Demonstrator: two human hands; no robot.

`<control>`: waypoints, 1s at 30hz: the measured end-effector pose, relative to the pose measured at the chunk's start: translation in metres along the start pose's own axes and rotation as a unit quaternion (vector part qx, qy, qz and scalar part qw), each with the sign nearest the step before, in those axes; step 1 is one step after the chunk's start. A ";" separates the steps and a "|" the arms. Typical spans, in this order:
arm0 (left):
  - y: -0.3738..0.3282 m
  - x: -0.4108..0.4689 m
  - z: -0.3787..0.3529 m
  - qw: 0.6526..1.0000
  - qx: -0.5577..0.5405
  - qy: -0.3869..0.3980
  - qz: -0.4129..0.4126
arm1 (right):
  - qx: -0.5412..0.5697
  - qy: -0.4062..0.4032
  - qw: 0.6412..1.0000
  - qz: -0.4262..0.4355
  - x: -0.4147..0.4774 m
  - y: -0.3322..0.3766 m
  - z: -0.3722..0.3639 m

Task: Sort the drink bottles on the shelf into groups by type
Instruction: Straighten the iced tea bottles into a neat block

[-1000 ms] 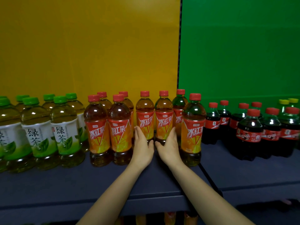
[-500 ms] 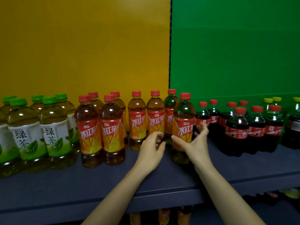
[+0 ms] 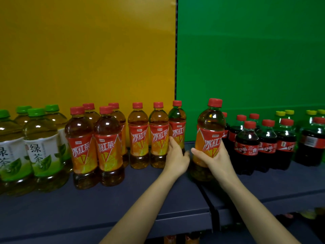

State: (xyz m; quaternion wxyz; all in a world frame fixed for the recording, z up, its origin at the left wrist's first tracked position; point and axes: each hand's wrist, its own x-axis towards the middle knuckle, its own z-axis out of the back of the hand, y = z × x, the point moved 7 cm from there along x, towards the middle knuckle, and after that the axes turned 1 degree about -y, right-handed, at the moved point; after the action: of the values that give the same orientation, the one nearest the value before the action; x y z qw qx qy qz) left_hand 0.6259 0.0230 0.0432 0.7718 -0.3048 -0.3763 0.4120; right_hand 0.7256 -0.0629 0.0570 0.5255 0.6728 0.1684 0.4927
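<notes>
Dark shelf (image 3: 105, 205), middle: right hand (image 3: 218, 155) is gripping an iced-tea bottle (image 3: 210, 127); left hand (image 3: 175, 157) is touching the neighbouring bottle (image 3: 177, 120), grip unclear.

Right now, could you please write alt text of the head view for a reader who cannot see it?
A person's right hand grips a red-capped iced tea bottle over a dark shelf, while the left hand touches a second iced tea bottle in the row behind. Green tea bottles stand to the left and cola bottles to the right.

Teas (image 3: 139, 136) left (on shelf (image 3: 88, 208)); colas (image 3: 246, 147) right
</notes>
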 end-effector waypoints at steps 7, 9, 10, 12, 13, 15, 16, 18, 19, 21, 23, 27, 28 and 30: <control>0.001 0.017 -0.013 0.996 0.039 -0.062 0.049 | -0.024 0.008 1.000 0.010 0.004 -0.009 0.020; 0.002 0.021 -0.015 0.994 0.048 -0.083 0.058 | -0.027 0.005 1.000 0.012 0.005 -0.014 0.022; 0.002 0.023 -0.016 0.992 0.051 -0.094 0.065 | -0.027 0.003 1.000 0.014 0.006 -0.016 0.023; 0.003 0.027 -0.018 0.988 0.057 -0.118 0.078 | -0.022 -0.006 1.000 0.016 0.007 -0.020 0.025; 0.003 0.029 -0.018 0.986 0.058 -0.130 0.084 | -0.017 -0.012 1.000 0.016 0.008 -0.022 0.027; 0.005 0.033 -0.018 0.982 0.059 -0.152 0.094 | -0.009 -0.025 1.000 0.017 0.009 -0.024 0.029; 0.006 0.034 -0.018 0.980 0.060 -0.162 0.096 | -0.005 -0.029 0.999 0.018 0.009 -0.024 0.029; 0.007 0.037 -0.018 0.977 0.062 -0.179 0.098 | 0.000 -0.032 0.999 0.018 0.009 -0.026 0.030; 0.007 0.038 -0.017 0.975 0.062 -0.188 0.098 | 0.001 -0.033 0.999 0.018 0.009 -0.026 0.030; 0.006 0.039 -0.016 0.972 0.060 -0.204 0.096 | 0.003 -0.037 0.999 0.019 0.009 -0.027 0.031; 0.007 0.041 -0.015 0.971 0.053 -0.213 0.095 | 0.003 -0.039 0.999 0.021 0.008 -0.027 0.032; 0.011 0.044 -0.010 0.972 0.030 -0.214 0.089 | 0.002 -0.038 0.999 0.028 0.008 -0.027 0.031; 0.011 0.044 -0.009 0.972 0.035 -0.215 0.086 | 0.001 -0.038 0.999 0.028 0.009 -0.027 0.030; 0.010 0.043 -0.007 0.972 0.056 -0.214 0.078 | 0.003 -0.037 0.999 0.026 0.009 -0.027 0.030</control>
State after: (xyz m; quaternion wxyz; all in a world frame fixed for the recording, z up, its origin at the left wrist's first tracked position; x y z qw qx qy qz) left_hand 0.6434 0.0641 0.0458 0.6547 -0.1940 -0.4839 0.5472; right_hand 0.7627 -0.0614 0.0388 0.5164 0.6960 0.1327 0.4809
